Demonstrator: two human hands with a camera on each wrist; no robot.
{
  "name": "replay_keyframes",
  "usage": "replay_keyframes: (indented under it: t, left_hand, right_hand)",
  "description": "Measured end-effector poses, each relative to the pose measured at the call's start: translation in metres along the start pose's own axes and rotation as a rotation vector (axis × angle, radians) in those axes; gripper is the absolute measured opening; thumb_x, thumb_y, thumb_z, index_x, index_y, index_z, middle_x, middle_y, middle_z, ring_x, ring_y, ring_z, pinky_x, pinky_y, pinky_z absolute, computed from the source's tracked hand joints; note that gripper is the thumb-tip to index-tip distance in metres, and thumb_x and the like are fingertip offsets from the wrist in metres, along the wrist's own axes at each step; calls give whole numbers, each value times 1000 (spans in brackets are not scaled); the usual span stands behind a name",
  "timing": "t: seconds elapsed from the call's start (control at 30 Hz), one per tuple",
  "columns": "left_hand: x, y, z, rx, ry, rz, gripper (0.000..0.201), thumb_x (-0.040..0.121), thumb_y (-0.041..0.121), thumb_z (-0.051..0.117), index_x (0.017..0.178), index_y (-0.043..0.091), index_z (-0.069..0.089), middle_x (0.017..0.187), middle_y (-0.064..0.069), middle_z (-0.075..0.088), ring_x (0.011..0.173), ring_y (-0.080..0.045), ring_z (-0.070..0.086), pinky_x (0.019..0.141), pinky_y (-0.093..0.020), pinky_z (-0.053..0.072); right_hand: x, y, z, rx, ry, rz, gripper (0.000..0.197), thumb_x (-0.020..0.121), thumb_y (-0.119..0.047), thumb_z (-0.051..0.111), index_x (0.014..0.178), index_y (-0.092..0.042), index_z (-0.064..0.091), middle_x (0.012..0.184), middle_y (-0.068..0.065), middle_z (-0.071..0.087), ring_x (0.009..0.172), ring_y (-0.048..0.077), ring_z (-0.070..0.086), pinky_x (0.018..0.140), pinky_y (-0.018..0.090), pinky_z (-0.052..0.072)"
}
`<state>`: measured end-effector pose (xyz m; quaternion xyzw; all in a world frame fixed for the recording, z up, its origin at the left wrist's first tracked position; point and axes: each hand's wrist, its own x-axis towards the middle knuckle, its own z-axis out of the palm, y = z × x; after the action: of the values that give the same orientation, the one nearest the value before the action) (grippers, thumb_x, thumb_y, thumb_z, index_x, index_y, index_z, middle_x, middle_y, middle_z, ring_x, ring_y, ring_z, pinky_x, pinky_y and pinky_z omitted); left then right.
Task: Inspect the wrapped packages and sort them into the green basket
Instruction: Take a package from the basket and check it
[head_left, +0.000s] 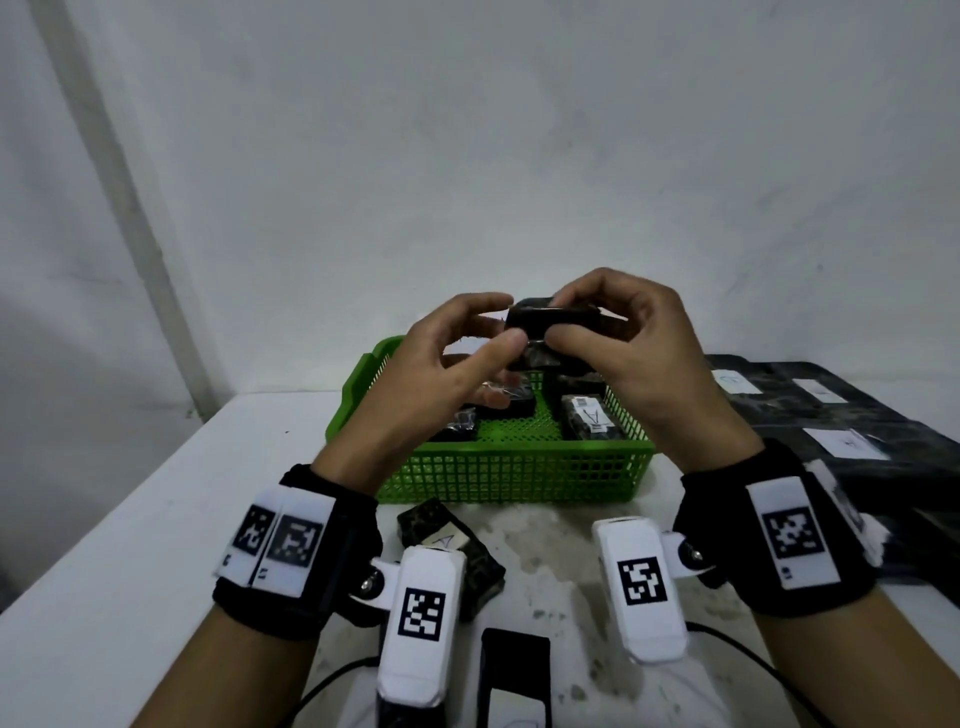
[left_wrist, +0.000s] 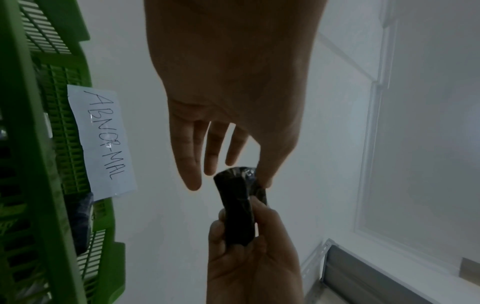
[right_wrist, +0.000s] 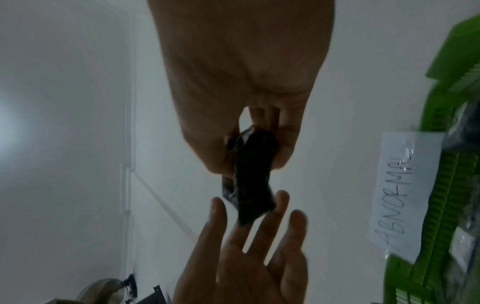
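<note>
A small black wrapped package (head_left: 550, 322) is held up above the green basket (head_left: 514, 473). My right hand (head_left: 561, 318) grips it between thumb and curled fingers, as the left wrist view shows on the same package (left_wrist: 237, 205). My left hand (head_left: 509, 320) has its fingers straight and spread. Its thumb and fingertips (right_wrist: 281, 197) only touch the package's (right_wrist: 253, 174) end. Several black packages lie inside the basket, one (head_left: 589, 418) with a white label facing up.
A paper label reading ABNORMAL (left_wrist: 102, 142) is taped to the basket's far wall. Another black package (head_left: 447, 540) lies on the white table in front of the basket, partly hidden by my left wrist camera. Flat black labelled parcels (head_left: 831, 415) cover the table's right side.
</note>
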<state>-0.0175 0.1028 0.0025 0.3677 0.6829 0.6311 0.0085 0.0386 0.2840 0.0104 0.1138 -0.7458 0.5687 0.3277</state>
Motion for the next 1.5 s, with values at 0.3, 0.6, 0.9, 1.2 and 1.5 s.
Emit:
replay_keyframes:
  t: [0.3, 0.6, 0.9, 1.2, 1.5]
  left_hand:
    - [1, -2, -5, 80, 50, 172, 37, 88, 3, 73, 110, 29, 62, 110, 17, 64, 88, -11, 71, 79, -34, 58]
    - [-3, 9, 3, 60, -30, 120, 34, 95, 29, 60, 129, 29, 59, 131, 3, 61, 112, -16, 69, 90, -39, 60]
    - [0, 0, -5, -8, -4, 61, 48, 82, 15, 76, 126, 27, 61, 122, 4, 69, 88, -22, 72, 90, -49, 59]
    - [0, -1, -2, -6, 28, 145, 36, 94, 2, 65, 124, 21, 64, 117, -4, 65, 82, -25, 74, 82, -40, 59]
    - [-1, 2, -3, 109, 44, 136, 36, 93, 2, 67, 120, 25, 64, 112, 2, 67, 81, -24, 75, 87, -48, 61]
  right_hand:
    - [0, -6, -5, 170, -191, 315, 9, 98, -21, 64, 106, -20, 66, 107, 10, 73, 78, 24, 73, 68, 37, 63]
    - [-2, -2, 3, -87, 40, -24, 14, 74, -33, 64, 86, -25, 66, 90, 4, 73, 91, 35, 71, 76, 59, 59]
    - [3, 0, -10, 276, -114, 215, 42, 79, -23, 72, 120, -23, 62, 116, 1, 69, 97, 16, 73, 75, 33, 60]
    - [-1, 0, -2, 17, 25, 146, 41, 85, -5, 76, 115, -23, 55, 112, -2, 74, 95, 20, 75, 84, 39, 61]
    - [-1, 3, 2, -47, -60, 198, 57, 66, -41, 75, 120, -35, 57, 116, -4, 71, 101, 19, 72, 96, 49, 56]
